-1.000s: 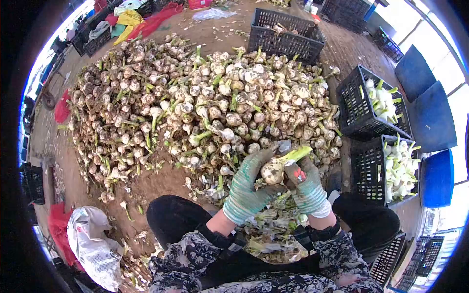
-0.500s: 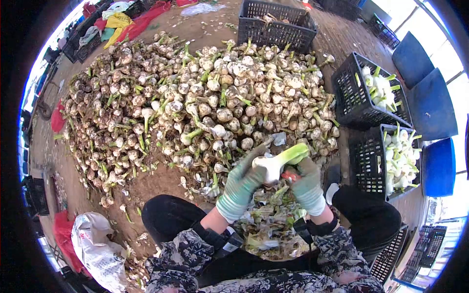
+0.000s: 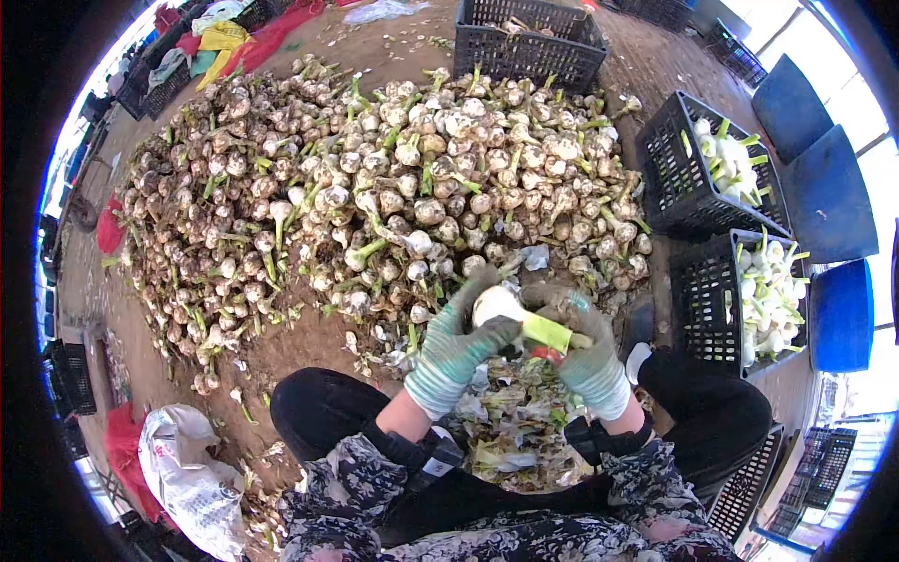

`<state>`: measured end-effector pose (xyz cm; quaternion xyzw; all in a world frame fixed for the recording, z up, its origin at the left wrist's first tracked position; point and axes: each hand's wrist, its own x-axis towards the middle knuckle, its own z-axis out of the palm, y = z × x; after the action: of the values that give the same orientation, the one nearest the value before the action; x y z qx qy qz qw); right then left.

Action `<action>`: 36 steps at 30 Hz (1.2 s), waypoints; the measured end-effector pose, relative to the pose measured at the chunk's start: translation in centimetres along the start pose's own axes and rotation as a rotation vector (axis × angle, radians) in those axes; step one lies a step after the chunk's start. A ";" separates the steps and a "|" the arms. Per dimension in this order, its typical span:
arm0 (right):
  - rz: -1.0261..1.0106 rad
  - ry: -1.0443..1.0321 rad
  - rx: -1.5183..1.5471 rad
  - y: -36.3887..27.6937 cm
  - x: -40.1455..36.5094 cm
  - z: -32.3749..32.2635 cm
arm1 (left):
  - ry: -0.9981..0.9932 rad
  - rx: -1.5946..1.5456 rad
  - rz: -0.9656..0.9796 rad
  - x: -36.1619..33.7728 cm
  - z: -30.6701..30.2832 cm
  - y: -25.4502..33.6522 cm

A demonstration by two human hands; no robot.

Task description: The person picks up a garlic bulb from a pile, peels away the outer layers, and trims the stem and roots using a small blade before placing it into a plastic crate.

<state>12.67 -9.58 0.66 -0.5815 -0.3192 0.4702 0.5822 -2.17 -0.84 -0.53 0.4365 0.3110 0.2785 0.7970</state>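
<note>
Since half a second ago you have tipped the garlic bulb (image 3: 496,304) over: its green stalk (image 3: 546,330), which pointed up and away from you, now lies down to the right across your right palm. A second ago the bulb looked brown with dirt, and now it shows clean white.

By the look of it, this bulb is almost finished. Its outer skin is off, but the stalk and a small red thing (image 3: 545,353) just under your right fingers are still at it; whether that is a blade I cannot tell. Of the whole job, most is left. The heap of unpeeled garlic (image 3: 375,187) beyond your fingertips is large, while the near crate (image 3: 698,318) and the far crate (image 3: 670,178), off past your right fingers, are only partly filled with white bulbs. Peelings (image 3: 510,421) lie below your wrists, between your knees.

Your left hand (image 3: 459,342) is gloved and curled closed around the bulb, thumb across its near side. Your right hand (image 3: 585,351), also gloved, is closed about the stalk, knuckles up, touching the left fingertips.
</note>
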 end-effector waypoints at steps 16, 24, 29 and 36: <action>0.028 0.281 0.354 0.0 0.0 -1.8 | -0.030 -0.251 -0.121 -0.3 -0.6 -1.1; -0.453 0.098 -0.700 -1.8 -2.1 1.4 | -0.130 -0.083 0.047 -0.1 0.0 0.6; 0.436 0.083 0.983 0.2 -2.9 -1.6 | -0.461 -0.278 -0.020 0.8 -1.8 -0.2; 0.071 -0.109 -0.085 -2.3 -2.2 0.1 | -0.140 -0.035 0.074 0.1 -0.2 -0.3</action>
<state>12.17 -11.27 3.31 -0.5902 -0.3493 0.5076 0.5215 -2.22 -0.74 -0.90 0.4523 0.2332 0.2817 0.8134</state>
